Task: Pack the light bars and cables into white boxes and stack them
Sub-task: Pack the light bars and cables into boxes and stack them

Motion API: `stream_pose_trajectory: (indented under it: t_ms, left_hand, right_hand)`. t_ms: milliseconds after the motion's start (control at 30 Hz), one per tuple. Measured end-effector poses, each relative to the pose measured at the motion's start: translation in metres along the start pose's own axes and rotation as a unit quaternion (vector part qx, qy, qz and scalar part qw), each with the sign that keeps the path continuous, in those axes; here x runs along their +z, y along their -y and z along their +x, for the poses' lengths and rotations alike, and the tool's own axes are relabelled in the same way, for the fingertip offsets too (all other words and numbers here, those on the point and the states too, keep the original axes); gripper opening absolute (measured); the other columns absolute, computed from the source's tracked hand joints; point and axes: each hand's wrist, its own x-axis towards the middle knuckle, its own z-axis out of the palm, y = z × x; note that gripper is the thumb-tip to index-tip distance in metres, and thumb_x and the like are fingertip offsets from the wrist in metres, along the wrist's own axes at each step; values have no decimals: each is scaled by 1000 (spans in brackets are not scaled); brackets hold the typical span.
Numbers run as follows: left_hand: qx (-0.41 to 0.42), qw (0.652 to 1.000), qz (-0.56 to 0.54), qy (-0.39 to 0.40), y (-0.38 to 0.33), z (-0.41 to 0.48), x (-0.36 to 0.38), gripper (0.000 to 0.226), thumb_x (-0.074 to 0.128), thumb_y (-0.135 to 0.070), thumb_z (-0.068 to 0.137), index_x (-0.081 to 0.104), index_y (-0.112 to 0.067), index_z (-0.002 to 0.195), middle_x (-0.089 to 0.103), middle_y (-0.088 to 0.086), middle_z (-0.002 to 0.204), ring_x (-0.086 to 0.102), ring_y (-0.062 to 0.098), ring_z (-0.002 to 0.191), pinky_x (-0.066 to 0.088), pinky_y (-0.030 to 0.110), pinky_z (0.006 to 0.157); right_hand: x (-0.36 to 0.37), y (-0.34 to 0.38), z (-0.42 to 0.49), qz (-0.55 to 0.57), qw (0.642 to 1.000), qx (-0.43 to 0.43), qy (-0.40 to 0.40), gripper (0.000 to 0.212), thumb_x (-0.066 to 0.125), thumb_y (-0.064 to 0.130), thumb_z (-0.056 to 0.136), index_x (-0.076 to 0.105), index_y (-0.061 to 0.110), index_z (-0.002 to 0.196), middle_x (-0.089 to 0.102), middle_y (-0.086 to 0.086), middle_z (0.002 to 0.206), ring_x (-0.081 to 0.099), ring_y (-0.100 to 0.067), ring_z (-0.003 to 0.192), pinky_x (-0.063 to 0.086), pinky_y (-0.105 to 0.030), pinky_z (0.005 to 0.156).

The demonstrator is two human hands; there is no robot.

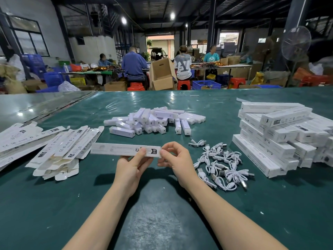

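Our left hand (132, 168) grips the box (124, 149) from below, thumb on its printed face, while our right hand (177, 159) pinches its right end. We hold the box level above the table (162, 213). Beyond the box lie the light bars (155, 120); right of it the cables (221, 168), and farther right the stack (281, 139); left of it the flat cartons (59, 147).

Two hands are holding one white box (117, 149): left hand (132, 168), right hand (177, 159). Light bars (155, 120) are lying in one heap on the table (72, 204), twenty-plus, too jumbled to count exactly. Cables (221, 163): one tangle, roughly a dozen. Flat boxes (59, 147) and packed boxes (281, 136): one pile each, count unclear. Four people (134, 65) are working behind.
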Motion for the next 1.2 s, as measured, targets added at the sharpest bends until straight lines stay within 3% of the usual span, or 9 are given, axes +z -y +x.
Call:
stream_pose_trajectory:
  t_ms: [333, 600, 733, 800, 933, 1067, 1200]
  left_hand:
    - [1, 999, 6, 36, 0, -1, 5, 14, 47, 1, 92, 60, 3, 90, 73, 8, 81, 71, 16, 78, 57, 21, 68]
    - [-3, 1000, 1, 16, 2, -1, 2, 10, 50, -3, 92, 59, -5, 87, 74, 5, 78, 71, 15, 73, 57, 23, 64]
    - [25, 998, 50, -3, 6, -1, 3, 6, 55, -5, 89, 59, -5, 93, 69, 8, 93, 69, 18, 84, 58, 26, 72]
    - [43, 995, 84, -12, 9, -2, 4, 18, 59, -6, 86, 58, 0, 103, 67, 9, 98, 66, 19, 90, 58, 27, 75]
    - [59, 994, 88, -19, 12, -4, 8, 29, 63, -3, 83, 56, 3, 111, 67, 11, 99, 67, 15, 88, 57, 29, 79]
    - [83, 995, 48, -29, 10, -6, 9, 16, 62, 3, 82, 61, -6, 96, 71, 1, 84, 68, 11, 83, 57, 24, 73]
    - [101, 993, 0, -60, 7, -7, 10, 19, 63, 7, 79, 62, -12, 84, 72, -5, 74, 68, 6, 73, 56, 21, 68]
  right_hand:
    - [-2, 2, 1, 25, 1000, -3, -10, 15, 57, -3, 86, 55, 8, 77, 57, -7, 75, 55, -6, 46, 56, -24, 57]
    - [-4, 3, 1, 30, 999, -2, -31, 21, 58, -6, 85, 54, 8, 70, 57, -5, 66, 52, -4, 43, 53, -20, 52]
    - [-3, 3, 1, 29, 998, 1, -54, 21, 57, -6, 86, 56, 6, 69, 59, -8, 64, 56, -6, 45, 54, -19, 54]
    - [-3, 3, 0, 42, 996, 6, -74, 21, 56, -5, 87, 57, 6, 69, 61, -9, 67, 58, -8, 48, 54, -19, 55]
    - [-1, 3, -1, 78, 990, 27, -114, 17, 56, -1, 88, 60, 7, 73, 61, -6, 70, 57, -7, 56, 52, -17, 55]
    - [5, 5, -2, 120, 988, 38, -89, 20, 50, -3, 91, 64, 10, 85, 63, -2, 79, 58, -9, 75, 51, -17, 66]
    - [20, 4, -6, 284, 952, 99, -53, 30, 46, -10, 88, 64, 13, 96, 68, 4, 79, 60, -9, 77, 47, -25, 77]
